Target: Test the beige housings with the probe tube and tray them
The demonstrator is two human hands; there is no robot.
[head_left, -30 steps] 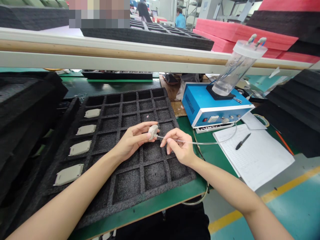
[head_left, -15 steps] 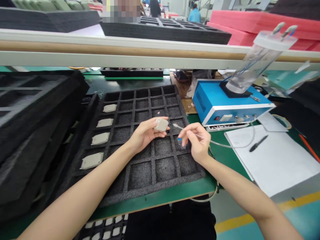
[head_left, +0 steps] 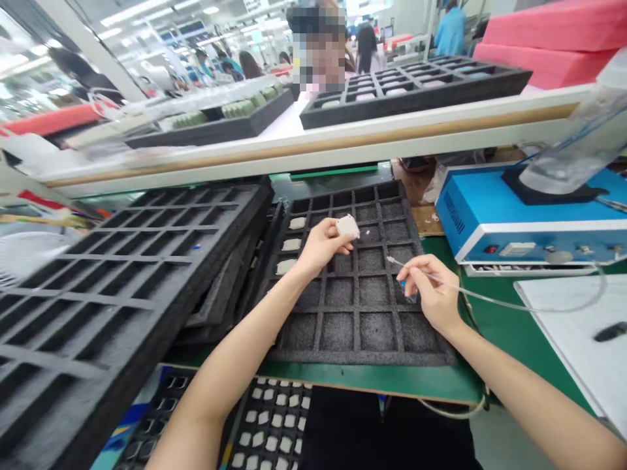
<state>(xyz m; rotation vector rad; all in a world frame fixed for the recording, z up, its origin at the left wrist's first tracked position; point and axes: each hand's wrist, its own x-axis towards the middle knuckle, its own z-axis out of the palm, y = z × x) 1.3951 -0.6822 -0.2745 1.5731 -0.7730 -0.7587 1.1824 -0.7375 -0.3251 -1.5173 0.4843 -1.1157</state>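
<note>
My left hand (head_left: 323, 247) pinches a small flat beige plastic part (head_left: 348, 226) by its edge, above the black foam tray (head_left: 337, 356). In my right hand (head_left: 432, 290) is a thin clear tube (head_left: 494, 301) with a pale tip (head_left: 390, 259) pointing toward the part, a short gap away. Something small and blue (head_left: 403, 284) shows under the right fingers; its kind is unclear. Several similar beige parts (head_left: 292, 245) lie in the tray's left column, partly behind my left forearm.
A blue box with switches and ports (head_left: 529, 215) stands at the right, bearing a clear cylinder (head_left: 563, 163). Stacked foam trays (head_left: 161, 261) rise at the left. A shelf (head_left: 235, 175) crosses behind, with a filled tray (head_left: 416, 98). Paper (head_left: 563, 326) and a pen (head_left: 610, 331) lie right.
The view has swung left and up, so the bench appears further right. The part in my left hand is turned and held up at a different angle. My right hand still holds the tube.
</note>
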